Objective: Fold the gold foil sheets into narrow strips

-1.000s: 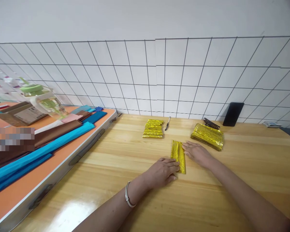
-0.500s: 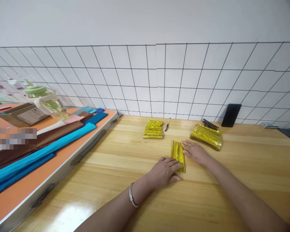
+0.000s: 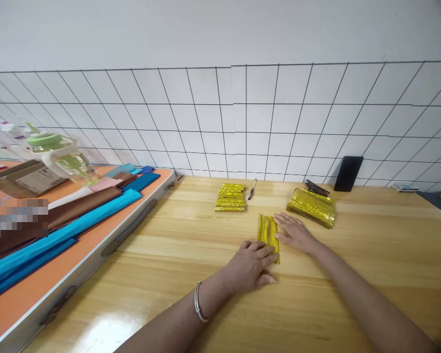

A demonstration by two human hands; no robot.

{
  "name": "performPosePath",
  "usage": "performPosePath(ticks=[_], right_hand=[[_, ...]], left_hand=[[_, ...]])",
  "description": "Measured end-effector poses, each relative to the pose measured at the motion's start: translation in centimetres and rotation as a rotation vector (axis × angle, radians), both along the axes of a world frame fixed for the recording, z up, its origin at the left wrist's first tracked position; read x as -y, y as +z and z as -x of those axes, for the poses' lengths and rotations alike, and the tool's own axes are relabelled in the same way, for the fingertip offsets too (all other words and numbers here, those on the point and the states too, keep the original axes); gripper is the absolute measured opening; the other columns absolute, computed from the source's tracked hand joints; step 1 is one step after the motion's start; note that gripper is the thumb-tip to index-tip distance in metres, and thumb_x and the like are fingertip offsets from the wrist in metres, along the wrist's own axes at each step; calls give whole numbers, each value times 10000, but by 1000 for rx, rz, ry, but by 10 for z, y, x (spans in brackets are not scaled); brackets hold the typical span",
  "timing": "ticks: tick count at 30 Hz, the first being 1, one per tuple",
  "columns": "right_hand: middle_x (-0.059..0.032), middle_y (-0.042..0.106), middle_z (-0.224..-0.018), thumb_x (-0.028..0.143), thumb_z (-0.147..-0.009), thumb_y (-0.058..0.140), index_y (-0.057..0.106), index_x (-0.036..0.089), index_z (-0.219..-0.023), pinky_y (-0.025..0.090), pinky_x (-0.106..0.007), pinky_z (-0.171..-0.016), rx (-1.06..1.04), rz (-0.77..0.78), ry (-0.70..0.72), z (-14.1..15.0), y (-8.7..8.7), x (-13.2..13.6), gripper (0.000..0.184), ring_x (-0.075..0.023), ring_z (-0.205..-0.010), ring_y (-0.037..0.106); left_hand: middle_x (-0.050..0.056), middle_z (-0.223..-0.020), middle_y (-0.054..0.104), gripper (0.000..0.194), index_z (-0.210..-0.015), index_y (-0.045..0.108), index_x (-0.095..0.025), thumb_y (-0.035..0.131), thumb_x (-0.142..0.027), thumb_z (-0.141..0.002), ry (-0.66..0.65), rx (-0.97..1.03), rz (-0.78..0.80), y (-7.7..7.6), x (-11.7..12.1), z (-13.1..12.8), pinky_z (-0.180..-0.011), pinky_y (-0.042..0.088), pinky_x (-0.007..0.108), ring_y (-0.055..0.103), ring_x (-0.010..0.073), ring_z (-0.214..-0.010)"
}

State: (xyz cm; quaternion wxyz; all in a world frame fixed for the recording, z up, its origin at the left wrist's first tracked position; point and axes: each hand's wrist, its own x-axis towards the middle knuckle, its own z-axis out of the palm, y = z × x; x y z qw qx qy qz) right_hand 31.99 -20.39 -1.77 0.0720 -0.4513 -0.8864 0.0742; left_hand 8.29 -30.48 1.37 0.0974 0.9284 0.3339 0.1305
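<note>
In the head view, we have the foil [image 3: 263, 228] in front of us on the worktop [image 3: 169, 264], its long side running away from us, with lengthwise folds showing. It lies between our hands, probably because there both can reach its length and press the folds without stretching.

Further back and to the right lies a stack [image 3: 310, 208] of like gold foil, near enough, we judge, to be drawn from easily. To the left, a few narrow folded pieces [image 3: 230, 198] lie in a row, seemingly set there so as not to mix with the stack. The pen [image 3: 252, 190] is just beside them; the stapler [image 3: 317, 188] is behind the stack, and the phone [image 3: 348, 173] leans on the wall [image 3: 206, 117], perhaps to leave the middle free.

Our hands are apart and neither is clamped. The left hand [image 3: 253, 264] is laid palm down, fingers loosely spread over the foil's near end, thumb out on the wood. The right hand [image 3: 295, 233] is flat and open, its fingertips at the foil's far right edge.
</note>
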Motion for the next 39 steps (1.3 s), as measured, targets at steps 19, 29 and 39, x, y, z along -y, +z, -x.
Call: performPosePath(ticks=[19,29,39], right_hand=[[-11,433,-1379,518,-848,424,481,300,-1283,247,-459,-1050,-189,-44,-181,5,-30,-68,490,-251,-1293,327],[-81,460,-1352,418,-905,350,473,202,-1296,278,-472,-1051,-284,-138,-132,18,-15,-43,463,-246,-1276,363],[-29,378,-1415,395,-938,299,391,246,-1354,238,-420,-1094,-176,66,334,43,9,22,452,-203,-1314,303]], left_hand=[[-10,-1321,482,563,-1322,373,-312,390,-601,-839,25,-13,48,-1,0,1,-961,289,405,377,257,-1192],[20,-1317,484,578,-1316,394,-292,360,-618,-841,14,-36,-16,0,0,1,-948,295,387,392,254,-1177],[33,-1280,515,594,-1304,419,-277,373,-630,-829,8,-22,-31,-1,-3,3,-965,298,388,409,240,-1154]])
